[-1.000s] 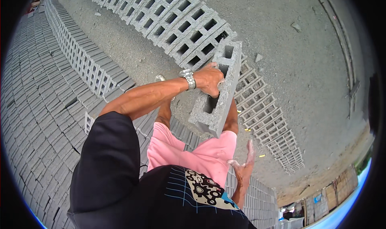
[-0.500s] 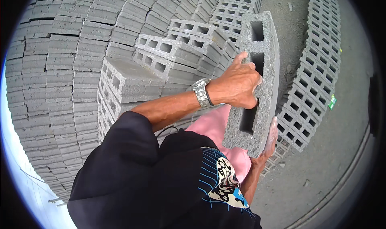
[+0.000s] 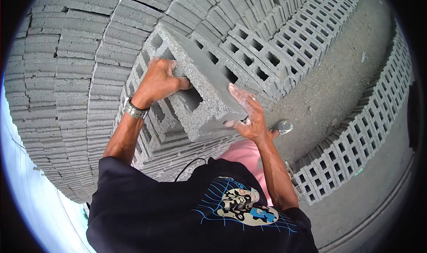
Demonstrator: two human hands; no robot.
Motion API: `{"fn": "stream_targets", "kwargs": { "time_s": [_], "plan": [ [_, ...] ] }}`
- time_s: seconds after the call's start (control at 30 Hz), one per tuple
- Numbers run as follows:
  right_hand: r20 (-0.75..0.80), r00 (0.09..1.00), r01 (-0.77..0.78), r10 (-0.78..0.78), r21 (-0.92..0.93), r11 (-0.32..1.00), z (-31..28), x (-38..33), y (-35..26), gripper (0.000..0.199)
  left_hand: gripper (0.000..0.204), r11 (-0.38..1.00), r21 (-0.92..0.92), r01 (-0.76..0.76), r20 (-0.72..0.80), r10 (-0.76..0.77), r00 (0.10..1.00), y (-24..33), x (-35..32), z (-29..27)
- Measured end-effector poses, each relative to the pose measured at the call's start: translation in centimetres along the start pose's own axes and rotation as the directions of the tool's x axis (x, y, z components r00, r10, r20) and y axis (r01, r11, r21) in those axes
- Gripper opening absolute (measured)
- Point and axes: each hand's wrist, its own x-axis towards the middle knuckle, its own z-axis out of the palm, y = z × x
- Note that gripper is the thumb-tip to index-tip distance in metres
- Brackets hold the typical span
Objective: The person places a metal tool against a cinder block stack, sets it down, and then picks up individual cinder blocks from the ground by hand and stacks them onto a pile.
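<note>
A grey hollow concrete block (image 3: pixel 208 90) is held tilted over the nearer end of a block stack, its hollow face turned toward the left. My left hand (image 3: pixel 161 85), with a metal watch on its wrist, is closed round a web of the block, fingers hooked into the hollows. My right hand (image 3: pixel 250 113) cups the block's near right corner, fingers spread along the smooth side and thumb at the end face. Beneath the block are stacked hollow blocks (image 3: pixel 165 133), partly covered by it. Whether it rests on them I cannot tell.
A tall wall of stacked blocks (image 3: pixel 80 44) fills the left and back. More hollow blocks (image 3: pixel 253 53) stand just beyond the held one. A long row of blocks (image 3: pixel 351 146) curves along the right, across a gravel strip (image 3: pixel 324 97). A greyish round object (image 3: pixel 284 127) lies near my right wrist.
The block has swung from upright on my right to over the stack on the left, both hands moving with it. My right hand has come up to its near corner. The view has turned.
</note>
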Motion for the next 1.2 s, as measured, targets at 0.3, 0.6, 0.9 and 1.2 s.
{"fn": "stream_targets", "kwargs": {
  "time_s": [0.3,0.6,0.9,1.2],
  "plan": [
    [0.192,0.979,-0.068,0.067,0.003,0.998,6.1,2.0,5.3,0.085,0.03,0.985,-0.097,0.142,0.131,-0.128,0.983,-7.4,2.8,2.2],
    [0.305,0.939,-0.123,0.161,-0.139,0.983,5.2,1.8,5.9,0.091,0.046,0.998,0.02,0.056,0.078,-0.057,0.995,-9.4,2.2,4.3],
    [-0.5,0.605,-0.741,0.619,-0.071,0.668,-8.8,-15.8,5.3,0.057,0.048,0.898,0.408,-0.167,0.06,0.156,0.986,-3.3,2.2,-5.4],
    [-0.708,-0.497,-0.633,0.502,0.691,0.348,-12.5,-62.1,-3.1,0.064,0.038,0.537,0.364,-0.761,0.226,0.742,0.631,23.4,0.4,11.4]
  ]
}}
